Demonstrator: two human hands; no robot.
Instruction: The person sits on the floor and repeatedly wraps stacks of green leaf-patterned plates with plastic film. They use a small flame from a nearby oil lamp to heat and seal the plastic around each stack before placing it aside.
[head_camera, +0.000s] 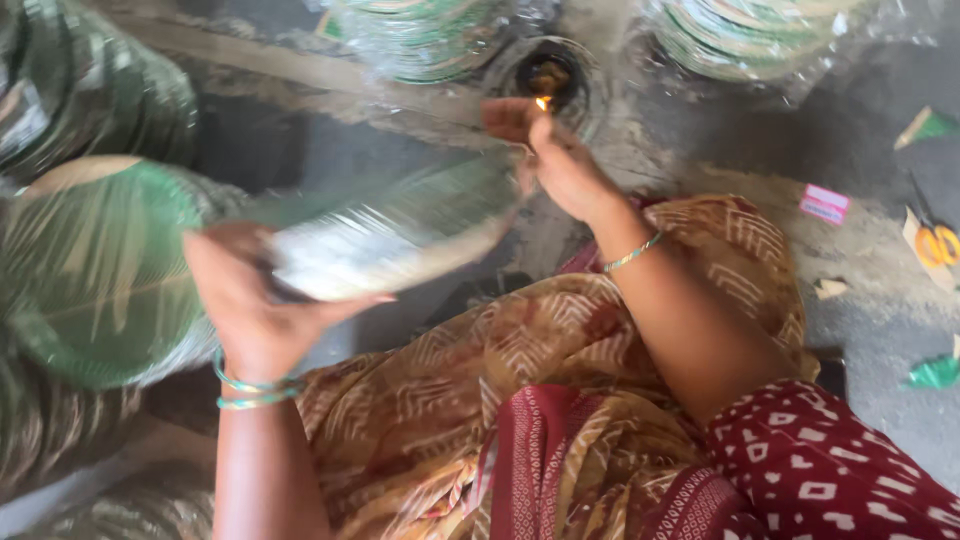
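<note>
We are gripping a wrapped stack of green paper plates (390, 235) with our left hand (250, 300), fingers and thumb clamped on its near end, so the stack is running away from that hand, up and to the right, with its long axis slanting toward our right hand (555, 155). The far end of the stack is reaching just beside the right hand's wrist side, touching or nearly so; motion blur is keeping us from telling which. The right hand is pinching together at the fingertips, apparently on some part of the clear wrap, though we cannot tell exactly what is between them. Just beyond those fingertips a small flame (543, 102) is burning at the edge of a dark round holder (550, 75) on the floor, so the flame is lying straight ahead of the right hand and well apart from the left. The right hand is clearly the nearer of the two to the flame, and the stack's far end is pointing almost at it. To the left of the left hand a loose pile of green plates (95, 270) is lying. Beyond the right hand, two more wrapped stacks (760, 35) are standing either side of the holder. Out to the right, orange-handled scissors (935, 240) are lying on the floor.
</note>
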